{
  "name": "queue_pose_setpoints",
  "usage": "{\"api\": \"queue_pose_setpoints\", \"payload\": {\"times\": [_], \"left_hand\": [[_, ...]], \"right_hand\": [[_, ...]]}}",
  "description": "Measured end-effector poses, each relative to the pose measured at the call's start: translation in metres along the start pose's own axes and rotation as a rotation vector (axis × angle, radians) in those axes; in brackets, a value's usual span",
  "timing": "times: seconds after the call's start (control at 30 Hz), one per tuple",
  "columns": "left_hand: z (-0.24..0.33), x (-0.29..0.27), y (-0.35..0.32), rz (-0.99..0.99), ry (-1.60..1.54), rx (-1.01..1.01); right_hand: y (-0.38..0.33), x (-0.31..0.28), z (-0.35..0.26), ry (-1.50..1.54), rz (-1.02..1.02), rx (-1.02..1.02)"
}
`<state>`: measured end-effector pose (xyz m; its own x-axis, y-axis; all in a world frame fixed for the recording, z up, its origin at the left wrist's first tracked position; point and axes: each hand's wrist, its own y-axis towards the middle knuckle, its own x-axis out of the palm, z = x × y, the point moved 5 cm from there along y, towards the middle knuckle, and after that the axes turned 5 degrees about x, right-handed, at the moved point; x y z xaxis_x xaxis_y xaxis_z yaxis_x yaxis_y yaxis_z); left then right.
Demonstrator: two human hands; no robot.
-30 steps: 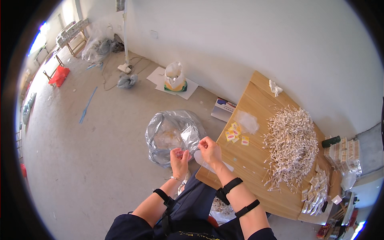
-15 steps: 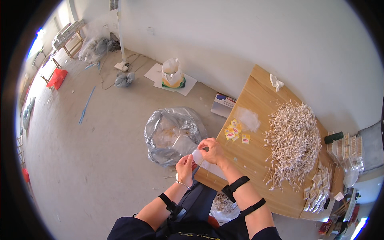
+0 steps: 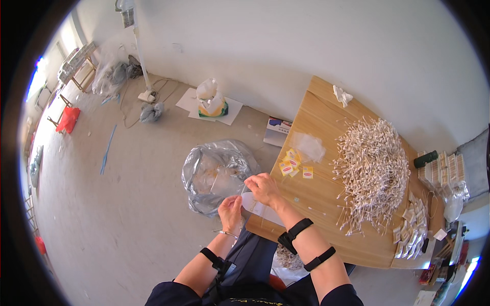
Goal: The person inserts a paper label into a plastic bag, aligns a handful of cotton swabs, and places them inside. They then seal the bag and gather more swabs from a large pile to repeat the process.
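Over the table's near left corner, both my hands are close together. My left hand [image 3: 230,210] has its thumb and fingers pressed together. Whatever sits between them is too small or faint to name. A little higher and to the right, my right hand [image 3: 263,189] is closed too, its fingertips pinched, and their contents cannot be made out. A pale white sheet [image 3: 260,208] with a rounded end lies under and between the hands at the table edge. Beyond the right hand, small yellow-and-white cards [image 3: 287,168] lie on the wooden table [image 3: 306,201] beside thin clear bags [image 3: 308,147].
A large heap of cotton swabs [image 3: 372,176] covers the table's right part, with filled packs [image 3: 412,224] beyond. Left of the table, a big clear plastic bag [image 3: 196,171] stands open on the floor. A carton [image 3: 277,132] leans near the wall.
My hands have drawn slightly apart, the right one lifting off the pale sheet's tip. The whole view has also shifted a little.
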<state>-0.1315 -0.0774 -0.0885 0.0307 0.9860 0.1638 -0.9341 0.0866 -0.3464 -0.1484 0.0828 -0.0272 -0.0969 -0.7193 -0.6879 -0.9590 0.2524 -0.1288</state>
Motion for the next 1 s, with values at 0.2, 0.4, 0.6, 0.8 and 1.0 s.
{"api": "queue_pose_setpoints", "payload": {"times": [0.2,0.4,0.6,0.8,1.0], "left_hand": [[0.003,0.004,0.002,-0.018,-0.015,0.055],[-0.001,-0.004,0.007,-0.013,-0.009,0.038],[0.001,0.009,-0.014,-0.045,0.045,0.009],[-0.006,0.007,-0.016,-0.105,0.089,0.046],[-0.011,0.005,-0.017,-0.031,-0.147,-0.177]], "right_hand": [[0.007,0.003,0.006,0.034,-0.05,0.004],[0.009,0.006,0.008,0.031,-0.072,0.013],[0.012,0.002,0.016,-0.058,-0.104,-0.091],[0.004,-0.007,0.008,-0.076,-0.064,-0.15],[0.0,-0.001,0.01,-0.149,-0.144,-0.112]]}}
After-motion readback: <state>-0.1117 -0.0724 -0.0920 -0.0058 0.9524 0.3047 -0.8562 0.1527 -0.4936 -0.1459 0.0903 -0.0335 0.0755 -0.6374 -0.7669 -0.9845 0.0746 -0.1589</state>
